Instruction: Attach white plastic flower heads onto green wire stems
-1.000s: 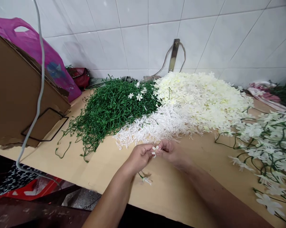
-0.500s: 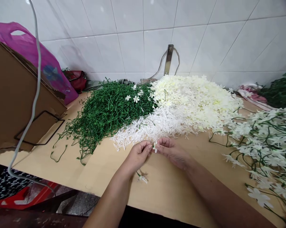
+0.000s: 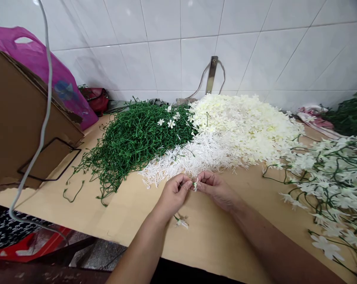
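Observation:
My left hand (image 3: pixel 176 194) is closed in a pinch, thumb against forefinger, on a green plastic stem that is mostly hidden by the fingers. Fingertip to fingertip with it, my right hand (image 3: pixel 216 190) pinches a small white artificial flower (image 3: pixel 195 185) with a bit of green at its base. Below my left wrist another white flower head (image 3: pixel 182 223) on a short green stem shows near the tabletop; whether it joins the held stem is hidden. Just beyond my fingers lies a heap of thin white stamens (image 3: pixel 193 156).
Green stems (image 3: pixel 139 138) are heaped at the left, loose white petals (image 3: pixel 243 122) at the back right. Finished-looking stemmed flowers (image 3: pixel 338 185) spread along the right side. A cardboard box (image 3: pixel 24 126), pink plastic bag (image 3: pixel 62 83) and hanging grey cable (image 3: pixel 44 130) stand at the left.
Both hands stay close together at nearly the same spot. The small flower between the fingertips has turned slightly, and the whole view has shifted a little.

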`<state>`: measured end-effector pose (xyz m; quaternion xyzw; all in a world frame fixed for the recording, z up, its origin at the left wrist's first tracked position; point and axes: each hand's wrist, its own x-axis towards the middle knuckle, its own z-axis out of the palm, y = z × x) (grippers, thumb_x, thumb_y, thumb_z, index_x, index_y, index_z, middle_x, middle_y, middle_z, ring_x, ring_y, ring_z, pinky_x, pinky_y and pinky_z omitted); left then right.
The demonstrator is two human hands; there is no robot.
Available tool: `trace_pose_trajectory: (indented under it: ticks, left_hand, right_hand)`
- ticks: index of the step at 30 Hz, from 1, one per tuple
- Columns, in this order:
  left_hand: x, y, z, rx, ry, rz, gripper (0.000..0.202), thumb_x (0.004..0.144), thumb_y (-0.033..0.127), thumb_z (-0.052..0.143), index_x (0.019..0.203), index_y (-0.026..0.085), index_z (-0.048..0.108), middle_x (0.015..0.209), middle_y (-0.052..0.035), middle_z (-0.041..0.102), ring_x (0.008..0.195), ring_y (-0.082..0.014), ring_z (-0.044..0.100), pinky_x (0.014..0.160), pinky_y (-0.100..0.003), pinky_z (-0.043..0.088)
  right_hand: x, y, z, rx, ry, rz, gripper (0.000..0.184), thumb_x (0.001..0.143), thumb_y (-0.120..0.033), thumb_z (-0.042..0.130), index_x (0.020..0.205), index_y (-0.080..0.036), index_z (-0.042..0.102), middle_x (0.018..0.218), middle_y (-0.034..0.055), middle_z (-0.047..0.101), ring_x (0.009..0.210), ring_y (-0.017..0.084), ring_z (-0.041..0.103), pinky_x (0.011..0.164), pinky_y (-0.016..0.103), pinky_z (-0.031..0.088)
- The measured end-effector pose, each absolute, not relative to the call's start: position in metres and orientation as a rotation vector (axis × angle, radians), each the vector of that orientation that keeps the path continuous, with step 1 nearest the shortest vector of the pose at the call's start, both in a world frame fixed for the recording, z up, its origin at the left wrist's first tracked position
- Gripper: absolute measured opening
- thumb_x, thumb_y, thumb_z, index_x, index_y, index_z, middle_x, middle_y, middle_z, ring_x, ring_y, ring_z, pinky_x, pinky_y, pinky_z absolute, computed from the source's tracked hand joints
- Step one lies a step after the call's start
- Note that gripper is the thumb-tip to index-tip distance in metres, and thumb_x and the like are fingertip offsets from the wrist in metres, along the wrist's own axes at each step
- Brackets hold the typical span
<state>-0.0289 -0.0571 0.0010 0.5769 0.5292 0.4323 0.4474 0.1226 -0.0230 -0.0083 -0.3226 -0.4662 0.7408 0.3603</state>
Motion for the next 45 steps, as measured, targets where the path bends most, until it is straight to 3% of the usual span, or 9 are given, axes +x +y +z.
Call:
trace_pose_trajectory:
  ticks: [8, 19, 24, 29, 32, 35, 40, 45]
  left_hand:
    - [-0.027, -0.056, 0.002, 1.381, 1.324, 1.051, 0.025, 0.075, 0.037, 0.049, 0.062, 0.017, 0.044, 0.057, 0.0034, 0.039, 0.057, -0.0102, 0.035, 0.055, -0.022, 0.031]
    - [-0.031, -0.048, -0.009, 1.285, 1.336, 0.988, 0.040, 0.061, 0.053, 0.062, 0.055, 0.016, 0.045, 0.051, 0.0041, 0.037, 0.052, -0.0091, 0.031, 0.049, -0.020, 0.027]
    - [-0.023, -0.055, -0.001, 1.119, 1.213, 1.030, 0.045, 0.054, 0.058, 0.066, 0.054, 0.015, 0.052, 0.050, 0.0025, 0.044, 0.051, -0.0092, 0.039, 0.049, -0.020, 0.035]
    - [-0.023, -0.065, 0.004, 0.835, 1.268, 1.215, 0.047, 0.059, 0.060, 0.061, 0.076, 0.016, 0.064, 0.070, -0.0033, 0.063, 0.072, -0.0164, 0.055, 0.063, -0.022, 0.045]
    - [-0.025, -0.061, 0.002, 0.910, 1.275, 1.137, 0.048, 0.052, 0.059, 0.066, 0.070, 0.015, 0.065, 0.066, -0.0034, 0.062, 0.069, -0.0151, 0.054, 0.064, -0.021, 0.045]
    - [-0.026, -0.055, -0.003, 1.053, 1.270, 0.985, 0.046, 0.046, 0.057, 0.071, 0.060, 0.014, 0.063, 0.060, -0.0025, 0.059, 0.064, -0.0136, 0.052, 0.062, -0.020, 0.045]
    - [-0.027, -0.055, -0.009, 1.212, 1.291, 0.908, 0.045, 0.053, 0.059, 0.065, 0.057, 0.015, 0.060, 0.057, -0.0016, 0.055, 0.063, -0.0130, 0.050, 0.061, -0.020, 0.042]
    - [-0.026, -0.059, -0.008, 1.350, 1.303, 0.907, 0.045, 0.060, 0.060, 0.058, 0.059, 0.015, 0.058, 0.057, -0.0023, 0.053, 0.059, -0.0134, 0.048, 0.058, -0.023, 0.040]
  right_hand:
    - [0.119, -0.021, -0.012, -0.864, -1.223, 1.866, 0.032, 0.055, -0.037, 0.075, 0.064, -0.015, 0.055, 0.057, -0.0048, 0.054, 0.055, 0.007, 0.046, 0.057, 0.022, 0.034]
    - [0.105, -0.025, -0.018, -1.012, -1.298, 1.652, 0.043, 0.045, -0.047, 0.076, 0.059, -0.016, 0.049, 0.047, -0.0092, 0.039, 0.046, 0.004, 0.030, 0.045, 0.020, 0.023]
    - [0.121, -0.031, 0.004, -1.023, -1.323, 1.578, 0.033, 0.051, -0.037, 0.076, 0.062, -0.015, 0.053, 0.051, -0.0074, 0.046, 0.048, 0.005, 0.037, 0.047, 0.020, 0.028]
    - [0.211, -0.045, 0.049, -0.596, -0.923, 1.371, 0.016, 0.062, -0.027, 0.073, 0.067, -0.020, 0.059, 0.066, -0.0040, 0.062, 0.062, 0.008, 0.056, 0.061, 0.022, 0.046]
    - [0.257, -0.053, 0.058, -0.326, -0.518, 1.121, 0.023, 0.061, -0.030, 0.074, 0.080, -0.025, 0.062, 0.071, -0.0076, 0.064, 0.077, 0.005, 0.059, 0.065, 0.013, 0.049]
    - [0.264, -0.054, 0.046, -0.357, -0.328, 1.154, 0.024, 0.064, -0.033, 0.072, 0.082, -0.021, 0.064, 0.078, -0.0041, 0.067, 0.084, 0.007, 0.061, 0.072, 0.014, 0.051]
    - [0.228, -0.048, 0.026, -0.554, -0.236, 1.372, 0.018, 0.059, -0.018, 0.076, 0.073, -0.017, 0.066, 0.066, -0.0028, 0.066, 0.067, 0.008, 0.062, 0.063, 0.018, 0.053]
    - [0.214, -0.044, 0.031, -0.783, -0.507, 1.398, 0.019, 0.057, -0.023, 0.076, 0.072, -0.016, 0.064, 0.063, -0.0029, 0.063, 0.061, 0.006, 0.059, 0.060, 0.018, 0.049]
